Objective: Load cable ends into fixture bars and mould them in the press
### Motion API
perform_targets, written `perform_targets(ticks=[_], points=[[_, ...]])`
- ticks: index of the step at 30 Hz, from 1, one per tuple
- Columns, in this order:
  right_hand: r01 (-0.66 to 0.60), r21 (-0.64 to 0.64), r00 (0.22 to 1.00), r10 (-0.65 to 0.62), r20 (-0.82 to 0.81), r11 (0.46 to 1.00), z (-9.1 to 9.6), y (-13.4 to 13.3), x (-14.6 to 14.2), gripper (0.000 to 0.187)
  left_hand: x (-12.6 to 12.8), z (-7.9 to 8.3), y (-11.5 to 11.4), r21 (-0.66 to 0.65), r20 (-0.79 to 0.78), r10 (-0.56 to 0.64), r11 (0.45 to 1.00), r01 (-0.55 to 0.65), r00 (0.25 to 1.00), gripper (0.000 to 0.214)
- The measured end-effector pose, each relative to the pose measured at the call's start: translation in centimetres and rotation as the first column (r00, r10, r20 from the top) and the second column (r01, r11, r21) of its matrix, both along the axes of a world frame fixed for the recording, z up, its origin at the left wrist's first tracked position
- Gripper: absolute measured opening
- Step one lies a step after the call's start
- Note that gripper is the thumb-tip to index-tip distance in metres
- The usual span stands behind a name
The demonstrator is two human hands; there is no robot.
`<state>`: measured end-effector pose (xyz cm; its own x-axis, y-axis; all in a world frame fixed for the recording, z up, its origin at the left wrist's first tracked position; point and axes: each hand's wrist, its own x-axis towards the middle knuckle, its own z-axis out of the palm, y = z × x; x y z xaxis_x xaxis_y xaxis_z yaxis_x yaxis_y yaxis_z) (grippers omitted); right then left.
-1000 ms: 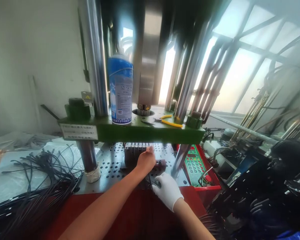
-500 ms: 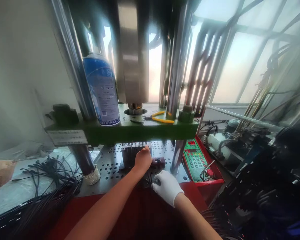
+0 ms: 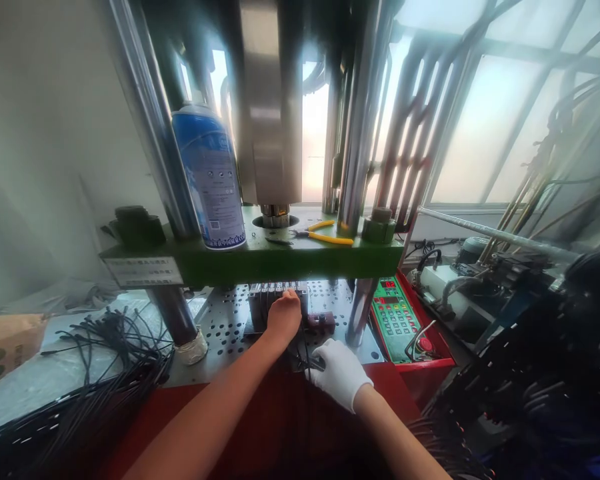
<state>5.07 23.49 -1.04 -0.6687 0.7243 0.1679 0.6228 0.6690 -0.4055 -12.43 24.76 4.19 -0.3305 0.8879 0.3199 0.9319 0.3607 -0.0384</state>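
My bare left hand (image 3: 284, 317) is closed at the front of a dark metal mold block (image 3: 260, 312), its fingertips at the slotted top edge. What it pinches is hidden behind the fingers. Thin black strands run over the top of the block. Lower and to the right, my right hand (image 3: 339, 375), in a white glove, has its fingers curled around thin black cables (image 3: 307, 353) that hang in front of the block. A dark reddish block (image 3: 321, 323) lies on the perforated metal plate (image 3: 225, 327), just beyond the gloved fingers.
A green press crossbeam (image 3: 285, 263) spans above my hands, carrying a blue spray can (image 3: 210, 180) and yellow-handled pliers (image 3: 330, 238). Steel columns (image 3: 363, 310) flank the plate. Bundled black cables (image 3: 110, 340) lie left; a green control panel (image 3: 395, 320) stands right.
The whole view has shifted slightly. My left hand stays at the mold block, and the black cables beside my gloved right hand show more plainly.
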Motion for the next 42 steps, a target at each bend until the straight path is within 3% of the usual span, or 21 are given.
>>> perform_targets(ticks=[18, 27, 35, 42], points=[[-0.003, -0.007, 1.0, 0.003, 0.027, 1.0, -0.2, 0.1, 0.0, 0.031, -2.2, 1.1, -1.1, -0.033, 0.011, 0.02, 0.999, -0.02, 1.0, 0.02], [-0.006, -0.019, 1.0, 0.007, 0.027, 1.0, -0.3, 0.2, 0.2, 0.029, -3.1, 0.1, -1.9, -0.011, -0.002, 0.049, 0.999, -0.049, 0.999, 0.022], [-0.001, -0.016, 1.0, 0.001, 0.025, 1.0, -0.2, 0.1, 0.2, 0.031, -4.3, 1.1, -2.3, -0.001, 0.006, 0.059, 0.998, -0.059, 0.998, 0.024], [0.001, -0.041, 1.0, -0.001, 0.009, 0.999, -0.3, 0.1, 0.2, 0.03, -4.7, 0.5, -3.0, -0.026, -0.002, 0.06, 0.998, -0.06, 0.998, 0.022]])
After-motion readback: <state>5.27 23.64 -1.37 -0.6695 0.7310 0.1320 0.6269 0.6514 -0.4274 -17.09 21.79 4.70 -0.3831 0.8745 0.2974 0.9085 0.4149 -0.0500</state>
